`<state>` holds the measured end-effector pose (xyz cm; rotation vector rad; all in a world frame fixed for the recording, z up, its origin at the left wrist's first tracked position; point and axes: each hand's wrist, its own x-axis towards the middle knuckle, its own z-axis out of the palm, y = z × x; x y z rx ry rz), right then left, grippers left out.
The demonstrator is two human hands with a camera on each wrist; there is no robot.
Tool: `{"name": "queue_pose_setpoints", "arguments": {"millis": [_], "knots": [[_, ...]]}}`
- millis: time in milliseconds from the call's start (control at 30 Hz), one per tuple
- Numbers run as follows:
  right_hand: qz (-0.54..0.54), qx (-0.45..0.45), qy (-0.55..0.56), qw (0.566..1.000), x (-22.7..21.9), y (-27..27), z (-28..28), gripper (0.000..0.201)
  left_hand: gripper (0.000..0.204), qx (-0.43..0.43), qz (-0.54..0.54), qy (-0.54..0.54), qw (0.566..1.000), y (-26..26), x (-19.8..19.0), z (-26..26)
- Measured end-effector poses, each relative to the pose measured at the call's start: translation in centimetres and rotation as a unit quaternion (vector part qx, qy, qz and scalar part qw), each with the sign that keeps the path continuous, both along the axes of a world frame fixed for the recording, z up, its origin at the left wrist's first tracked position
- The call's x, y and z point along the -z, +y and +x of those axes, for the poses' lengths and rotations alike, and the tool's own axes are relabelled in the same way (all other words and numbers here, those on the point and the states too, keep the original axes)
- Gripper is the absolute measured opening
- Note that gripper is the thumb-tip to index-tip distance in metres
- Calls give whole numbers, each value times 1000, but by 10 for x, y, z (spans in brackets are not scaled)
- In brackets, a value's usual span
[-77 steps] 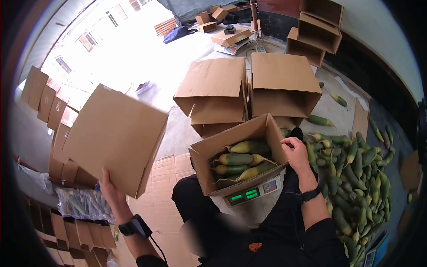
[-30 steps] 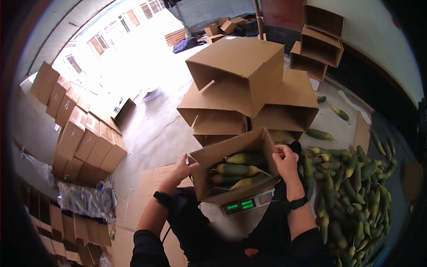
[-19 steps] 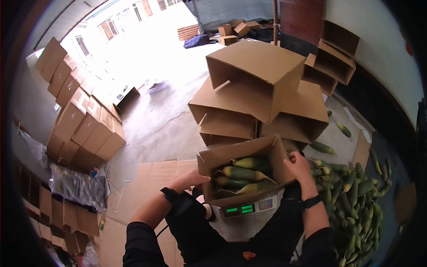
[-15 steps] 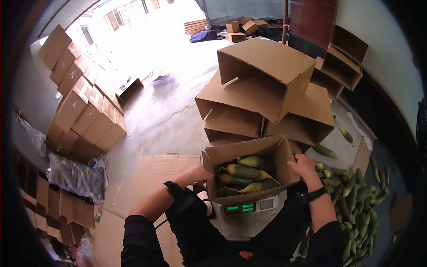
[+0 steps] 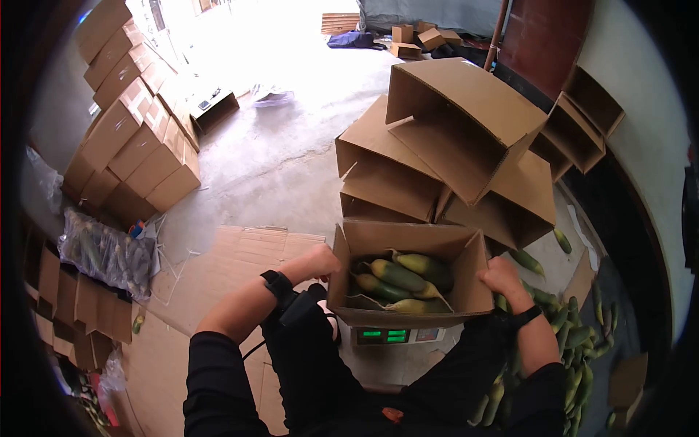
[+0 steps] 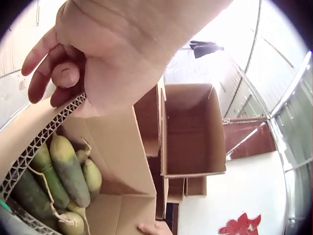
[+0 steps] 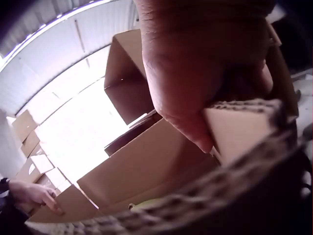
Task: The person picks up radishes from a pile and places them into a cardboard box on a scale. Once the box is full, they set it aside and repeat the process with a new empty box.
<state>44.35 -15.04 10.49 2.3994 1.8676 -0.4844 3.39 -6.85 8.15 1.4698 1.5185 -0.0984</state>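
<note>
An open-topped cardboard box (image 5: 408, 319) is between the person's legs, over a digital scale (image 5: 397, 336) with lit green displays. Several long green radishes (image 5: 397, 275) with thin root tails lie inside it. The left hand (image 5: 317, 262) holds the box's left wall near the top; in the left wrist view its curled fingers (image 6: 41, 87) are outside the corrugated rim. On the opposite side, the right hand (image 5: 504, 280) grips the right wall. Its thumb side reaches over the rim in the right wrist view, with the other fingers mostly hidden.
Empty cartons (image 5: 466, 116) are stacked just beyond the box. Loose green radishes (image 5: 579, 342) are heaped at the right. Taped cartons (image 5: 138, 146) stand at the left, near a clear bag of radishes (image 5: 105, 251). Flattened cardboard (image 5: 255, 244) covers floor at the left.
The left hand first held an empty carton, which now tops the stack beyond; that hand then came to the radish box's left wall. The box has turned slightly and the view has shifted.
</note>
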Motion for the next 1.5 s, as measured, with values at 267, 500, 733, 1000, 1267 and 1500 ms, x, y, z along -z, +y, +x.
{"name": "queue_pose_setpoints", "arguments": {"millis": [267, 500, 733, 1000, 1267, 1500], "knots": [[53, -36, 31, 997, -46, 33, -60, 30, 23, -50, 87, -21, 995, 24, -1, -62], [115, -83, 57, 988, -47, 70, -144, 28, 23, 40, 213, 59, 974, 27, -4, -167], [89, -158, 125, 975, -54, 72, -263, 29, 26, -136, 307, 197, 921, -49, -17, -292], [-38, -239, 217, 946, -7, 10, -398, 30, 34, -258, 227, 280, 896, -208, -37, -387], [-228, -324, 222, 891, 72, -104, -464, 33, 28, -289, 42, 362, 885, -368, 66, -480], [-178, -438, 214, 855, 80, -140, -482, 24, 32, -465, 60, 273, 840, -501, 115, -426]]}}
